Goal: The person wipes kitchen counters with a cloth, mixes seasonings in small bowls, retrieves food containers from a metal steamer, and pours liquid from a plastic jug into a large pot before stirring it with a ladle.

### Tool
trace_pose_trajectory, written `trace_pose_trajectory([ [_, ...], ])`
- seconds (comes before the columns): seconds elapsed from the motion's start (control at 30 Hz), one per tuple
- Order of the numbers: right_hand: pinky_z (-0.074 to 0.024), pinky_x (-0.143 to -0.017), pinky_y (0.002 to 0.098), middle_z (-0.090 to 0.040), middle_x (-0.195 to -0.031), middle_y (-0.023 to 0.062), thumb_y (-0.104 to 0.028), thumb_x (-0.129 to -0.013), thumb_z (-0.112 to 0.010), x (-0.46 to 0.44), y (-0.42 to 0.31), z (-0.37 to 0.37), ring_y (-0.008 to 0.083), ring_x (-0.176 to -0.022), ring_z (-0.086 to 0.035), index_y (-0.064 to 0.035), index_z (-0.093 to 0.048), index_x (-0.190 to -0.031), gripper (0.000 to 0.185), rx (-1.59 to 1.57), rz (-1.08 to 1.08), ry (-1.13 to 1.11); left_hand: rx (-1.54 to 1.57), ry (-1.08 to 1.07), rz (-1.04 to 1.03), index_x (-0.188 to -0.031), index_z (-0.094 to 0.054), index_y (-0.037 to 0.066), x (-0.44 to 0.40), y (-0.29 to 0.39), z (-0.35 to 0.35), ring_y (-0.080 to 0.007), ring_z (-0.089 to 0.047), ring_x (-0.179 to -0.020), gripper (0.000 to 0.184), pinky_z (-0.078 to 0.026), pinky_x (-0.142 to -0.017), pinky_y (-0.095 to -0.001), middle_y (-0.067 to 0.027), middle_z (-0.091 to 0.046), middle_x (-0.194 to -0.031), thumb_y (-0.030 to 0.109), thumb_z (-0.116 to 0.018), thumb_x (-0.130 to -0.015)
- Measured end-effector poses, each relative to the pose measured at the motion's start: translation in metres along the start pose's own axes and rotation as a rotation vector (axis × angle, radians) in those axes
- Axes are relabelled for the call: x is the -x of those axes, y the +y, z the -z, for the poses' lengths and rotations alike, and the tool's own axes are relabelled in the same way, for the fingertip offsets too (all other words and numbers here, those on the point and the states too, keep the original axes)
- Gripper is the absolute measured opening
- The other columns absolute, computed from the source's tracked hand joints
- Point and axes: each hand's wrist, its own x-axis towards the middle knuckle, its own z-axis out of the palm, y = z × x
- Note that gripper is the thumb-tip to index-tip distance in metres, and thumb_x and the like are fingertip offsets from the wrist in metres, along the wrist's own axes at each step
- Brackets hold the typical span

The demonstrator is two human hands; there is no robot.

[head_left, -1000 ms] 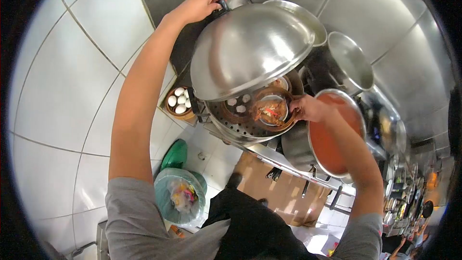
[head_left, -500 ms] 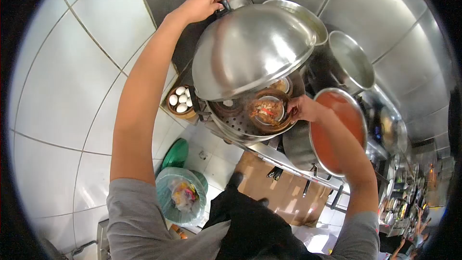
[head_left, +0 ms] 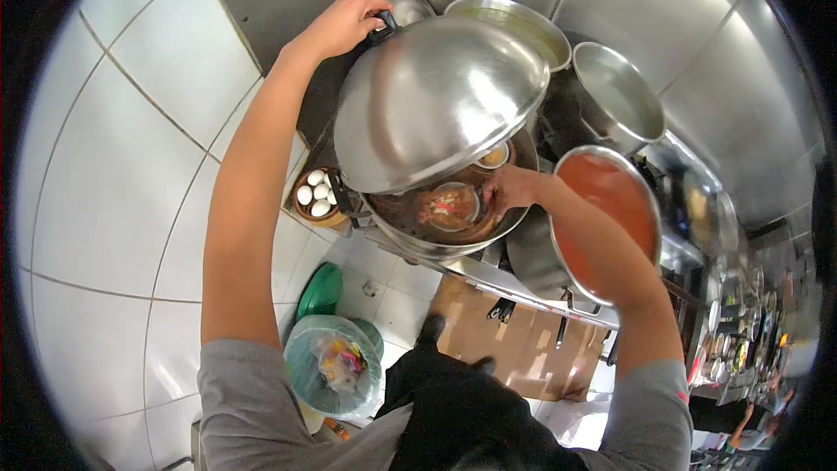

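My left hand (head_left: pixel 347 24) is closed around the black handle (head_left: pixel 382 26) of a large domed metal lid (head_left: pixel 445 105), holding it tilted over a steamer pot (head_left: pixel 417 247). Under the lid's near edge, my right hand (head_left: pixel 514 188) reaches into the pot. Its fingers are closed on the right rim of a small round steamer basket (head_left: pixel 476 232). Inside that basket is a metal dish of reddish-brown food (head_left: pixel 449 207), slightly blurred. Behind my right hand sits another small dish with yellowish food (head_left: pixel 494 155), partly hidden by the lid.
A bowl of white eggs (head_left: pixel 316 194) stands left of the steamer. To the right are a pot of orange-red liquid (head_left: pixel 606 218), a pot of pale liquid (head_left: pixel 619 92) and another behind the lid (head_left: pixel 514 22). A lined bin (head_left: pixel 336 365) stands on the floor below.
My right hand and the steamer basket have shifted left within the pot. The lid stays raised in my left hand. The whole view has also shifted slightly.
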Motion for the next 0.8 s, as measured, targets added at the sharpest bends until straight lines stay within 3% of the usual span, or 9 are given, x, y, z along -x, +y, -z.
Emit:
trace_pose_trajectory([
  [0.07,-0.0481,-0.072,0.0352,-0.067,-0.081,0.0119,-0.013,-0.054,-0.078,-0.001,0.006,-0.013,0.0262,-0.078,-0.063,-0.0048,-0.068,-0.086,0.035,0.030,-0.053,0.001,-0.015,-0.001,-0.025,-0.105,-0.058,0.001,-0.002,0.001,-0.001,-0.0301,-0.058,-0.081,0.024,-0.044,-0.078,-0.0362,-0.0156,-0.063,-0.092,0.006,-0.056,-0.083],
  [0.13,-0.0476,-0.074,0.0322,-0.066,-0.082,0.0105,-0.007,-0.056,-0.073,-0.009,0.025,-0.027,0.0215,-0.082,-0.061,-0.0033,-0.067,-0.083,0.028,0.048,0.142,0.150,-0.018,0.006,-0.038,-0.106,-0.058,0.001,-0.004,0.000,-0.002,-0.0295,-0.059,-0.081,0.024,-0.044,-0.078,-0.0360,-0.0154,-0.063,-0.093,0.007,-0.056,-0.083],
  [0.2,-0.0468,-0.078,0.0338,-0.065,-0.085,0.0127,-0.004,-0.055,-0.070,-0.012,0.038,-0.034,0.0242,-0.089,-0.060,-0.0028,-0.066,-0.087,0.032,0.059,0.067,0.147,-0.017,0.001,-0.046,-0.106,-0.058,0.001,-0.002,0.000,-0.005,-0.0288,-0.059,-0.082,0.024,-0.045,-0.078,-0.0357,-0.0152,-0.063,-0.093,0.007,-0.056,-0.083],
  [0.27,-0.0501,-0.075,0.0393,-0.064,-0.087,0.0185,-0.003,-0.067,-0.057,-0.011,0.032,-0.039,0.0341,-0.084,-0.062,-0.0049,-0.067,-0.089,0.024,0.300,0.140,0.406,-0.002,-0.018,0.001,-0.108,-0.058,0.002,-0.004,0.005,-0.003,-0.0275,-0.060,-0.086,0.024,-0.045,-0.080,-0.0358,-0.0144,-0.064,-0.094,0.009,-0.056,-0.085],
  [0.4,-0.0513,-0.071,0.0394,-0.064,-0.084,0.0190,-0.002,-0.069,-0.056,0.011,0.021,-0.042,0.0352,-0.081,-0.062,-0.0016,-0.064,-0.090,0.022,0.404,-0.113,0.495,-0.068,-0.055,0.034,-0.109,-0.058,0.001,-0.005,0.019,-0.003,-0.0272,-0.059,-0.094,0.025,-0.044,-0.084,-0.0353,-0.0138,-0.063,-0.102,0.009,-0.055,-0.086],
  [0.47,-0.0507,-0.072,0.0388,-0.064,-0.085,0.0189,-0.006,-0.073,-0.060,0.073,-0.067,-0.020,0.0341,-0.081,-0.062,-0.0002,-0.062,-0.094,0.022,0.062,-0.030,0.625,-0.042,-0.124,0.022,-0.110,-0.058,0.001,-0.008,0.020,-0.005,-0.0281,-0.058,-0.095,0.026,-0.044,-0.086,-0.0354,-0.0136,-0.062,-0.105,0.009,-0.055,-0.086],
  [0.6,-0.0500,-0.075,0.0366,-0.065,-0.091,0.0165,-0.011,-0.080,-0.062,0.150,-0.117,-0.074,0.0297,-0.081,-0.063,-0.0008,-0.062,-0.100,0.023,-0.246,0.047,0.731,-0.043,-0.083,-0.107,-0.108,-0.060,0.001,0.001,0.055,-0.020,-0.0328,-0.058,-0.093,0.025,-0.044,-0.082,-0.0382,-0.0178,-0.061,-0.100,0.009,-0.055,-0.085],
  [0.7,-0.0495,-0.076,0.0345,-0.065,-0.091,0.0158,-0.013,-0.082,-0.061,0.193,-0.138,-0.131,0.0279,-0.083,-0.063,-0.0024,-0.062,-0.104,0.024,-0.578,-0.191,0.562,-0.152,-0.181,-0.178,-0.107,-0.060,0.002,0.008,0.084,-0.041,-0.0323,-0.056,-0.095,0.024,-0.044,-0.085,-0.0393,-0.0172,-0.060,-0.098,0.009,-0.055,-0.084],
  [0.8,-0.0491,-0.076,0.0322,-0.065,-0.091,0.0148,-0.014,-0.082,-0.062,0.214,-0.131,-0.213,0.0239,-0.083,-0.064,-0.0024,-0.062,-0.105,0.026,-0.724,-0.299,0.624,-0.308,-0.253,-0.256,-0.098,-0.059,0.002,0.012,0.111,-0.073,-0.0325,-0.053,-0.090,0.017,-0.046,-0.078,-0.0406,-0.0134,-0.058,-0.089,0.008,-0.056,-0.082],
])
